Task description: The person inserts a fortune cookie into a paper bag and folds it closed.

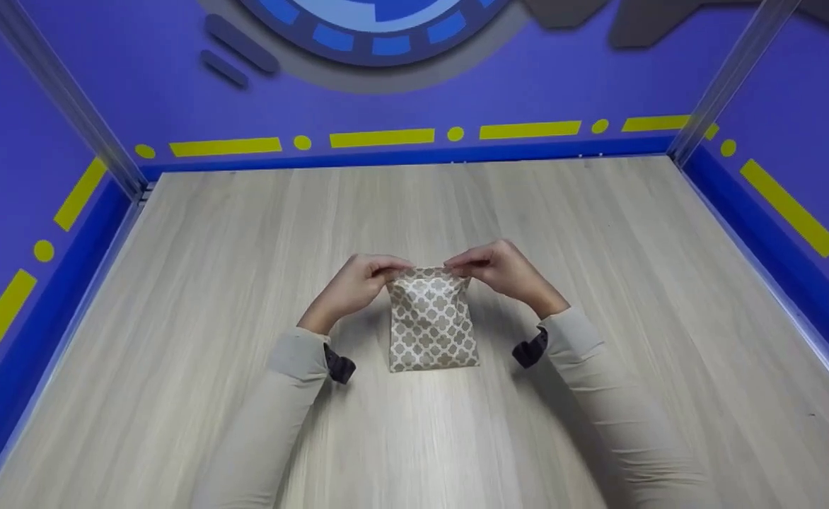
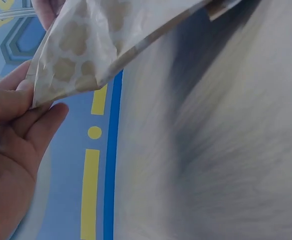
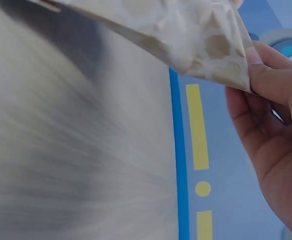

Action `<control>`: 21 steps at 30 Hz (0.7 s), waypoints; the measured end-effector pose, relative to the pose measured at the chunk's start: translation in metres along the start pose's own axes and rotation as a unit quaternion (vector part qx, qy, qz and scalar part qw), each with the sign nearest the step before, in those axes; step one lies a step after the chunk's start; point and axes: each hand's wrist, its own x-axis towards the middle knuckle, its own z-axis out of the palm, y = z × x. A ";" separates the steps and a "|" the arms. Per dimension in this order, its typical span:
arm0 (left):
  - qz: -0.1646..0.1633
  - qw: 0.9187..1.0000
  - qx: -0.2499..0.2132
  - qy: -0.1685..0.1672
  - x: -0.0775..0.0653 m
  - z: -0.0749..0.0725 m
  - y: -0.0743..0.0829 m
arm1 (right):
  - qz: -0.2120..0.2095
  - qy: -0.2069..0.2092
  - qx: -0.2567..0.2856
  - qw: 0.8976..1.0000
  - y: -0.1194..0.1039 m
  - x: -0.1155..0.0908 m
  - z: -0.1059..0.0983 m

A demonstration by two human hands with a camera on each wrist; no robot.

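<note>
A small flat paper bag (image 1: 432,322) with a tan and white quatrefoil pattern is at the middle of the wooden table. Its far edge is raised toward the person's fingers, and a narrow band there looks folded over. The left hand (image 1: 359,284) pinches the bag's far left corner between thumb and fingers. At the far right corner, the right hand (image 1: 503,272) pinches it the same way. Both wrist views show the bag's patterned side (image 2: 75,50) lifted clear of the tabletop at these corners, with the right thumb (image 3: 273,82) pressed on it. Whatever the bag contains is hidden.
The pale wood table (image 1: 245,233) extends around the bag on all sides. Blue-purple panels (image 1: 386,106) with yellow dashes enclose the back and both sides, joined by metal posts (image 1: 68,99). Dark straps (image 1: 340,366) sit at both wrists.
</note>
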 end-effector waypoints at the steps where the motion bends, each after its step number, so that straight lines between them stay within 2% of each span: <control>1: -0.001 1.000 0.005 0.007 0.000 0.000 -0.001 | 0.000 0.013 0.001 1.000 0.001 0.000 0.001; 5: -0.011 0.999 0.024 0.037 -0.001 0.002 -0.003 | 0.009 0.066 -0.015 0.998 0.004 0.000 0.003; 10: -0.018 0.996 0.037 0.079 0.001 0.003 -0.005 | 0.023 0.091 -0.047 0.994 0.006 -0.002 0.004; 15: -0.029 0.990 0.048 0.132 0.003 0.005 -0.008 | 0.037 0.088 -0.056 0.994 0.008 -0.004 0.004; 21: -0.052 0.989 0.031 0.135 0.005 0.010 -0.010 | 0.069 0.063 -0.063 0.994 0.011 -0.004 0.002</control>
